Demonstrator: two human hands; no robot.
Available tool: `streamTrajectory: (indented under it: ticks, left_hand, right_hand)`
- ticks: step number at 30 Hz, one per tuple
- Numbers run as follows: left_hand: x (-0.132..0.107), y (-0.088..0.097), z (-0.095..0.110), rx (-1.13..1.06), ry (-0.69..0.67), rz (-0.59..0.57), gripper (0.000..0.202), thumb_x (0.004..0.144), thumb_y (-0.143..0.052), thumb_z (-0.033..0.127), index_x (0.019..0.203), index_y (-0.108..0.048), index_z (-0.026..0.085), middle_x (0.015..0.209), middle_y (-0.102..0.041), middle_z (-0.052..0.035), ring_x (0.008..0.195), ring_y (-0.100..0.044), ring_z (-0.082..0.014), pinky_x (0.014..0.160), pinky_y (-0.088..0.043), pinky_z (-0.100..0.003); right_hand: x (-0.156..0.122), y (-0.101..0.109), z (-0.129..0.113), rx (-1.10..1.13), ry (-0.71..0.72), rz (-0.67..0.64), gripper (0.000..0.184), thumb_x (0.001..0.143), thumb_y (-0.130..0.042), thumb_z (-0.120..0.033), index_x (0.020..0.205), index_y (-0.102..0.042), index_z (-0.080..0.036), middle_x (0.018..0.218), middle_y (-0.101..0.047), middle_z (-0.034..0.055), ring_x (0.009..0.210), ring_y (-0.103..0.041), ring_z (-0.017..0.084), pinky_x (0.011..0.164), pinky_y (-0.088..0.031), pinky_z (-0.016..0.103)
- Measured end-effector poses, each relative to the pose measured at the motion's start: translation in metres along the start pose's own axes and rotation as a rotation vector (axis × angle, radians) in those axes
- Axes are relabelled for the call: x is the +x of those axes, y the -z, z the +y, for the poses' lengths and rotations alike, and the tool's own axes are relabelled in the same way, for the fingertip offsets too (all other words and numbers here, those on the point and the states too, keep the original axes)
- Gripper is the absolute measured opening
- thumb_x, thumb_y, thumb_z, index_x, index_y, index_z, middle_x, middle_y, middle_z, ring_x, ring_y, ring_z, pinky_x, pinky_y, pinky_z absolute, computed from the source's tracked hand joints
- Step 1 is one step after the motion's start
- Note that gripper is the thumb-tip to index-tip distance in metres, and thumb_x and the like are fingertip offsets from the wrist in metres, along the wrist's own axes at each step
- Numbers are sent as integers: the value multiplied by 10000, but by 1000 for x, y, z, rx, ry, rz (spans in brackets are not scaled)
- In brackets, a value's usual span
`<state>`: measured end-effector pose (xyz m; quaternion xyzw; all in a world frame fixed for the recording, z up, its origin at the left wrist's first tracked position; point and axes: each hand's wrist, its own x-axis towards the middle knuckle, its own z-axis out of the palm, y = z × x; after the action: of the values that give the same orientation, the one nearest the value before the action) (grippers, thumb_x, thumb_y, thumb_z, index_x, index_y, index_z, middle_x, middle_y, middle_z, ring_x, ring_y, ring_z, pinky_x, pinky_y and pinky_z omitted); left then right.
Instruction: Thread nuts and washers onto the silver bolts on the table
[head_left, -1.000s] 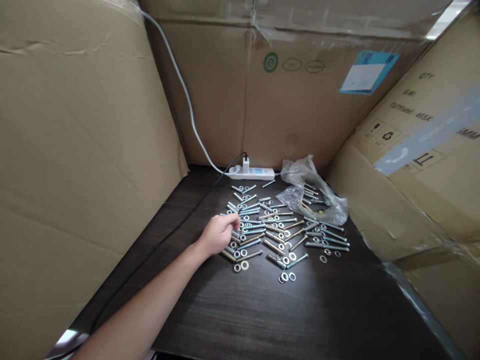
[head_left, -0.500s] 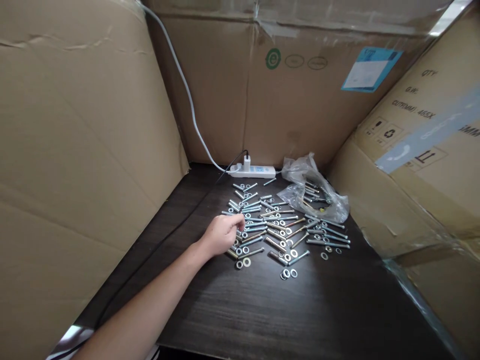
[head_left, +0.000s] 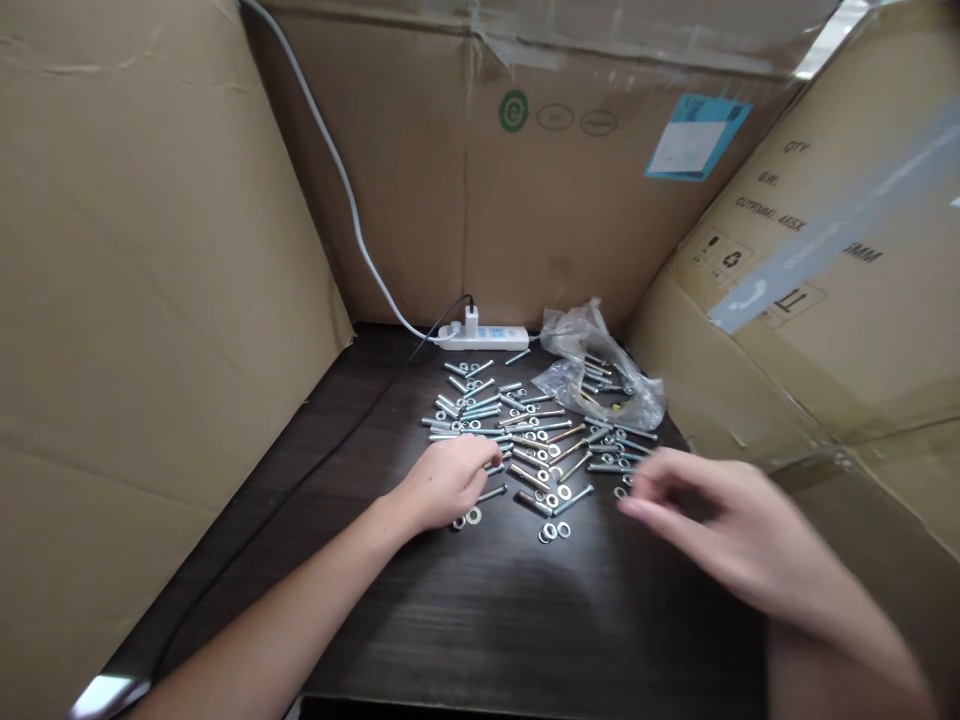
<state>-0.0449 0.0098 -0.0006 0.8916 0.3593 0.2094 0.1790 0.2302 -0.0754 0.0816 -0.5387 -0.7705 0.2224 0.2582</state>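
My left hand (head_left: 451,482) rests over the left-hand group of bolts, palm down. Its fingers curl together at the tips, and whatever they hold is hidden. From the right comes my right hand (head_left: 705,515), somewhat blurred, over the right edge of the hardware. Thumb and forefinger are bent with a gap between them, and I see nothing held. Close to its fingertips lie silver washers (head_left: 620,493). Between the hands are several brass-coloured and silver bolts with sleeves (head_left: 530,476), flat washers (head_left: 564,492) and spring washers in rough rows. More washers (head_left: 550,531) sit at the front.
A clear plastic bag (head_left: 643,397) with more bolts lies open at the back right. Behind the rows stands a white power strip (head_left: 495,338) with a plugged-in adapter. A black cable (head_left: 322,460) crosses the dark table (head_left: 480,620). Cardboard walls (head_left: 390,200) enclose three sides.
My right hand has come into view from the right, near the washers. The camera view has shifted, so the scene sits further left. My left hand stays over the left bolts.
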Motion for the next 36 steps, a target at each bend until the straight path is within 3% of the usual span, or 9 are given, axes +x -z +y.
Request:
streamTrajectory:
  ticks: [3, 5, 9, 15, 18, 21, 27, 36]
  left_hand:
    - [4, -7, 13, 61, -92, -64, 196, 828, -406, 93, 916, -556, 182, 883, -587, -33, 848, -518, -174, 773, -400, -287]
    - [5, -11, 18, 104, -128, -87, 159, 854, -417, 129, 914, -554, 180, 885, -568, -41, 842, -500, -179, 763, -389, -297]
    - [6, -17, 21, 161, -142, -108, 138, 883, -426, 181, 929, -557, 184, 906, -536, -50, 850, -477, -184, 759, -380, -306]
    - [9, -20, 21, 176, -135, -123, 125, 877, -468, 221, 954, -563, 196, 931, -526, -54, 887, -465, -198, 778, -385, -319]
    - [9, -13, 17, 131, -104, -134, 140, 886, -444, 218, 953, -566, 199, 923, -535, -49, 889, -471, -194, 789, -393, -320]
    - [3, 6, 6, 43, -31, -126, 173, 895, -406, 200, 930, -575, 200, 903, -553, -40, 887, -487, -180, 798, -403, -308]
    - [-27, 41, -21, -83, 129, -138, 193, 879, -372, 186, 878, -565, 195, 892, -561, -17, 849, -505, -155, 768, -414, -273]
    - [-48, 39, -21, -26, 128, -222, 141, 838, -417, 129, 851, -537, 202, 883, -526, -4, 836, -478, -154, 740, -391, -262]
  right_hand:
    - [40, -20, 21, -36, -73, -159, 216, 851, -543, -370, 763, -605, -182, 666, -625, 1, 585, -550, 121, 549, -419, 231]
    - [49, -33, 37, -102, -119, -192, 188, 852, -524, -332, 777, -615, -186, 664, -624, -1, 584, -549, 128, 553, -394, 238]
    - [43, -49, 54, -144, -110, -210, 101, 827, -517, -241, 847, -610, -207, 768, -631, 2, 650, -552, 134, 597, -391, 245]
    - [37, -53, 59, -172, -48, -232, 99, 779, -536, -180, 858, -582, -217, 864, -607, 5, 713, -537, 139, 647, -403, 253]
    - [38, -55, 56, -161, -12, -209, 95, 785, -524, -166, 847, -577, -215, 843, -600, 4, 717, -536, 137, 650, -405, 251]
    - [40, -61, 48, -125, 65, -150, 100, 805, -506, -155, 852, -575, -210, 834, -601, 11, 749, -542, 141, 682, -412, 257]
    - [42, -81, 32, -105, 241, -56, 99, 846, -494, -158, 863, -582, -199, 852, -611, 29, 817, -536, 163, 766, -421, 301]
    - [59, -109, -1, -377, 353, -111, 137, 859, -491, -182, 891, -623, -175, 850, -583, 69, 853, -497, 203, 793, -415, 341]
